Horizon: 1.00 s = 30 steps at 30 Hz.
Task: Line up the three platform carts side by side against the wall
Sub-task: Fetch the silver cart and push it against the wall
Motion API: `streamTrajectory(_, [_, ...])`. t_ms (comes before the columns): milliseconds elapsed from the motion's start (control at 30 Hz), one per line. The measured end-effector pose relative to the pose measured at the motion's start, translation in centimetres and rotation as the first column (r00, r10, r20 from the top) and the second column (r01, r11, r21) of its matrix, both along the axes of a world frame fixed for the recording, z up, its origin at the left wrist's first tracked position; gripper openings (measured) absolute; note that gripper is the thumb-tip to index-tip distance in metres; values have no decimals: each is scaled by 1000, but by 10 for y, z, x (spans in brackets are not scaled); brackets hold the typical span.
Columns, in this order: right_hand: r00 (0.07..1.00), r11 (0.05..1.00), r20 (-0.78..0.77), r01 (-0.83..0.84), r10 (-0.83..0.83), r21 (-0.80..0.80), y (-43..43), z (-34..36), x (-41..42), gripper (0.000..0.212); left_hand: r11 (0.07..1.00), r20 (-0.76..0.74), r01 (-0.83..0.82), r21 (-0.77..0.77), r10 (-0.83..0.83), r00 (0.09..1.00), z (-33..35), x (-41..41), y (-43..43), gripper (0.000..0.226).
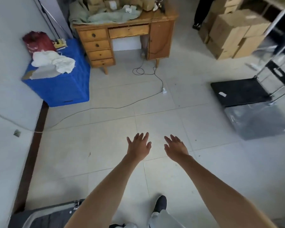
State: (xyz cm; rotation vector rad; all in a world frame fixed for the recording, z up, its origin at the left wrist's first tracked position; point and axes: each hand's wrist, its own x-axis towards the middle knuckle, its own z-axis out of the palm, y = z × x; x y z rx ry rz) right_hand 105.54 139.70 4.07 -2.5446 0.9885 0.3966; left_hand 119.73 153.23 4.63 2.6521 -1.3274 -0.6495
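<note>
While my left hand point(139, 145) and right hand point(175, 146) hang spread, empty | black cart point(237, 92): stiff, probably rolls lightly | I'd grip its chrome handle point(272, 24).

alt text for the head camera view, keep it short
Two bare hands, left hand and right hand, reach forward open and empty over a tiled floor. A black platform cart stands at the right edge, with part of a second cart at lower left by the wall. Ahead are a wooden desk, a blue crate and stacked cardboard boxes.
</note>
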Motion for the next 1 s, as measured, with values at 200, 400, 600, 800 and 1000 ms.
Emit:
streamTrajectory(200, [983,983,-41,181,-182,-11,-102,-2,-91,48,993,-42,121,1,-121,992,-4,-57,-116,57])
streamTrajectory(400, [938,939,-41,345,-344,18,-165,-11,-134,51,967,-135,254,11,-251,959,-4,-110,-207,58])
streamTrajectory(600, [867,867,-7,498,-498,26,-249,-8,-152,52,920,-146,392,22,-385,911,-9,-127,-316,58])
streamTrajectory(800, [748,749,61,662,-661,1,-356,18,-199,53,849,-145,527,20,-519,842,2,-152,-453,61])
streamTrajectory(1000, [586,584,76,811,-807,-50,-422,34,-290,50,729,-144,684,16,-675,723,24,-229,-575,62])
